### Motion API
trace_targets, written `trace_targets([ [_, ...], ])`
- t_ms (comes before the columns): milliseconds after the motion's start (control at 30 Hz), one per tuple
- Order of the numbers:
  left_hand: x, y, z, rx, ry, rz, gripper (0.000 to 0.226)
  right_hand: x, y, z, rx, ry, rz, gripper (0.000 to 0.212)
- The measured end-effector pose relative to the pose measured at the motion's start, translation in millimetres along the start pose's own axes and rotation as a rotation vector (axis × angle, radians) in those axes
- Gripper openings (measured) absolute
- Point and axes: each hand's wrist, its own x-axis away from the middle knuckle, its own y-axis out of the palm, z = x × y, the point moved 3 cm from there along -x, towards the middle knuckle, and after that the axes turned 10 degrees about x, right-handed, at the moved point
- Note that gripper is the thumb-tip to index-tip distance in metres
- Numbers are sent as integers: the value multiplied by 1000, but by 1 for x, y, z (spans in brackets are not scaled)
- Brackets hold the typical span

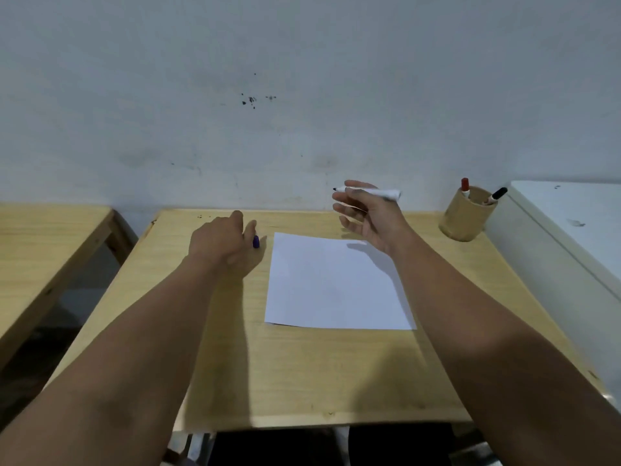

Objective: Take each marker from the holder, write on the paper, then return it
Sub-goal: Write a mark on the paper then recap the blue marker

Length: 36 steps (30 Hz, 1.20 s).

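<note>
I'm at a light wood tabletop w/ a blank white paper lying flat near its middle, a bit toward the far edge. My right hand is raised above the paper's far right corner, thumb & forefinger pinched on an uncapped white marker held roughly level, dark tip pointing left, other fingers spread loose. My left hand rests on the tabletop just left of the paper's far left corner, palm down; a purple cap sits at the fingertips, touching them, but I can't tell whether the fingers grip it or only lie against it. The round wooden holder stands at the far right corner of the tabletop, well apart from both hands. In it a red-capped marker stands on the left & a black-capped marker leans right.
</note>
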Motion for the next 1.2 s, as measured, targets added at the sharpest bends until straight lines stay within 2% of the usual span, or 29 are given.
trace_targets([
  [100, 15, -6, -7, 104, 64, 135, 30, 10, 8, 12, 254, -56, 108, 6],
  [200, 43, -2, -6, 214, 295, 137, 19, 22, 14, 33, 566, -248, 185, 15],
  [267, 65, 6, -4, 282, 417, 74, 32, 31, 19, 48, 901, -340, 176, 11],
  [367, 86, 17, -6, 252, 460, -34, 63, 48, 28, 68, 1350, -299, 86, 39],
  [433, 97, 25, -7, 158, 454, -150, 75, 56, 33, 81, 1463, -269, -4, 50],
  [500, 106, 34, -9, 107, 462, -193, 81, 59, 31, 93, 1511, -279, -55, 54],
  [667, 116, 46, -10, 174, 413, -144, 82, 56, 19, 102, 1456, -321, -65, 55],
  [733, 116, 46, -10, 170, 416, -136, 84, 55, 19, 98, 1396, -424, 14, 48],
  [800, 115, 47, -11, 177, 415, -140, 86, 55, 24, 88, 1144, -493, 151, 45],
  [867, 115, 47, -12, 180, 410, -141, 87, 49, 36, 80, 681, -386, 209, 45],
  [933, 114, 47, -12, 176, 417, -134, 87, 35, 51, 71, 431, -310, 251, 34],
  [1000, 114, 47, -12, 173, 421, -132, 87, 22, 64, 63, 376, -263, 245, 21],
  [1100, 113, 46, -13, 173, 420, -139, 87, 6, 79, 62, 395, -198, 207, 12],
  [1200, 113, 46, -13, 166, 427, -142, 87, -11, 91, 70, 388, -176, 220, 32],
])
